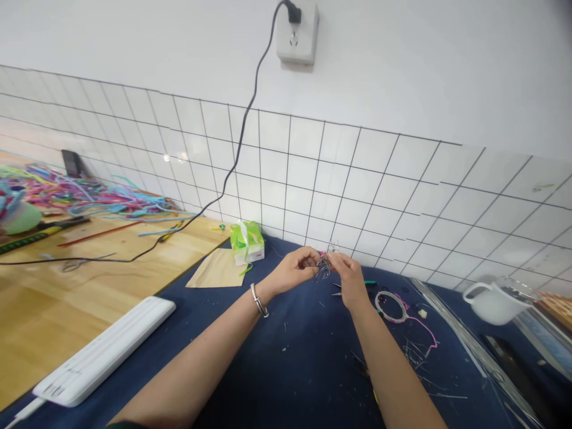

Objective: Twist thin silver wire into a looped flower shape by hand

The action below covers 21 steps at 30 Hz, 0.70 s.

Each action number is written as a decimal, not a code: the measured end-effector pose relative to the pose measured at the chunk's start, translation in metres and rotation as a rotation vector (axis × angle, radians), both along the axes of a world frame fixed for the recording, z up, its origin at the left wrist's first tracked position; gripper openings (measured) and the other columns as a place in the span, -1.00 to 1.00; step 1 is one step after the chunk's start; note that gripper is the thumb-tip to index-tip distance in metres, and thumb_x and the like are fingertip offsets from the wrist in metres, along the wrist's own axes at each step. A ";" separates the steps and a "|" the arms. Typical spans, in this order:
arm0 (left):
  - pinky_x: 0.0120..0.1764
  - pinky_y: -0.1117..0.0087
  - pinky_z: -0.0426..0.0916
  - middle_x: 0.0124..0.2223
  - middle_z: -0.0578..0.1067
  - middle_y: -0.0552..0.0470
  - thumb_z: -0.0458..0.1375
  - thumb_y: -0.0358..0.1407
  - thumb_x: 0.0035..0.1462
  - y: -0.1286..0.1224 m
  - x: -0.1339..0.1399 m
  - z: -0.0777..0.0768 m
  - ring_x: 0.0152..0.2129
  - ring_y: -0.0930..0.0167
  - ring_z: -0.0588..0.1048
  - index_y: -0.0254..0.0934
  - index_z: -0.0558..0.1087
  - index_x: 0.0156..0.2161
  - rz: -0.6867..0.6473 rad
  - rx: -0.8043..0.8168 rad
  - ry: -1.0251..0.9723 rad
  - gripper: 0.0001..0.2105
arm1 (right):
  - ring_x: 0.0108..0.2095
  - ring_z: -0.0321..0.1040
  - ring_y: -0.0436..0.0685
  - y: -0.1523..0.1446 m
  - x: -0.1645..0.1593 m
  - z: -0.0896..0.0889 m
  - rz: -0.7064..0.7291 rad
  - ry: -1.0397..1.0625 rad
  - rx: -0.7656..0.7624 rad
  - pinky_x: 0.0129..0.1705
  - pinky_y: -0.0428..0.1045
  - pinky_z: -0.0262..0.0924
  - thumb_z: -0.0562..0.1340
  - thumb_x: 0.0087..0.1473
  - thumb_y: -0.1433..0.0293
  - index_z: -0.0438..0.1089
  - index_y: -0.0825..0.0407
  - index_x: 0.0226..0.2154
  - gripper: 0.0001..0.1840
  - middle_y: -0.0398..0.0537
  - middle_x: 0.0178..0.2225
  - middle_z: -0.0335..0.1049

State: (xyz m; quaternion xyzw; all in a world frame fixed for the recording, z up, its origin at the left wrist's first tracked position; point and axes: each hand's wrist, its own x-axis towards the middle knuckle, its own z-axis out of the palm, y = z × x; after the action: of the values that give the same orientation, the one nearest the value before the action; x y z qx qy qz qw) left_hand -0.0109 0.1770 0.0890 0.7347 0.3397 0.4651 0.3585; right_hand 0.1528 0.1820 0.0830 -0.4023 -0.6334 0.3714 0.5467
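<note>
Both hands meet over the far part of the dark blue cloth, pinching a small tangled piece of bent silvery wire (pixel 323 273). My left hand (pixel 295 268) holds it from the left with thumb and fingers closed; a silver bracelet (pixel 258 301) circles that wrist. From the right, my right hand (pixel 347 277) pinches the same wire piece, fingers closed. A bit of pink shows between the fingertips. Loose wire ends stick out above and below. A tool with a teal handle (pixel 370 282) lies partly hidden behind my right hand.
On the right lie a white ring (pixel 379 310) with pink cord, wire scraps (pixel 415 354), long wires (pixel 451 322) and a white cup (pixel 496 302). A green tissue box (pixel 248 243), beige pouch (pixel 217 269) and white power strip (pixel 107 348) lie left. Colourful pipe cleaners (pixel 102 199) cover the wooden table's back.
</note>
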 end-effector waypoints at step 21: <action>-0.39 0.45 0.22 -0.47 0.36 0.07 0.04 -0.30 0.10 0.007 -0.007 -0.002 -0.49 0.47 0.32 -0.33 0.35 -0.41 0.038 0.091 0.088 -0.86 | -0.50 0.18 0.02 0.004 0.006 -0.003 -0.057 -0.140 0.038 -0.47 -0.10 0.07 0.17 -0.10 0.29 0.44 0.06 -0.50 -0.80 -0.15 -0.53 0.31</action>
State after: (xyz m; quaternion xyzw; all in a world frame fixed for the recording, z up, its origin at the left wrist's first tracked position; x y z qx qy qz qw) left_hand -0.0176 0.1845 0.0874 0.7633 0.3476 0.4540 0.3007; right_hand 0.1589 0.1864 0.0801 -0.4346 -0.6654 0.3146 0.5191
